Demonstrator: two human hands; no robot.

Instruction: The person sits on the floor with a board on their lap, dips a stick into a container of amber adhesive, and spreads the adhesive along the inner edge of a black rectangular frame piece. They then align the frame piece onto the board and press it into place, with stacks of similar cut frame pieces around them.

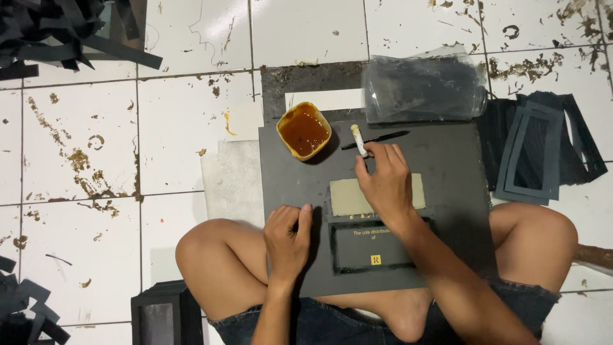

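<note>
A dark board (440, 160) lies across the person's lap. The left hand (288, 239), fingers curled, presses its near left edge. The right hand (385, 182) pinches a small brush (359, 140) just right of the yellow glue bowl (304, 130).

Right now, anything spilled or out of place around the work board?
Yes: brown glue stains are smeared over the white floor tiles left of the dark board, though the yellow glue bowl sits upright. Black paper offcuts litter the top-left corner.

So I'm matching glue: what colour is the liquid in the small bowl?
Amber-brown, in a yellow bowl; head view.
</note>
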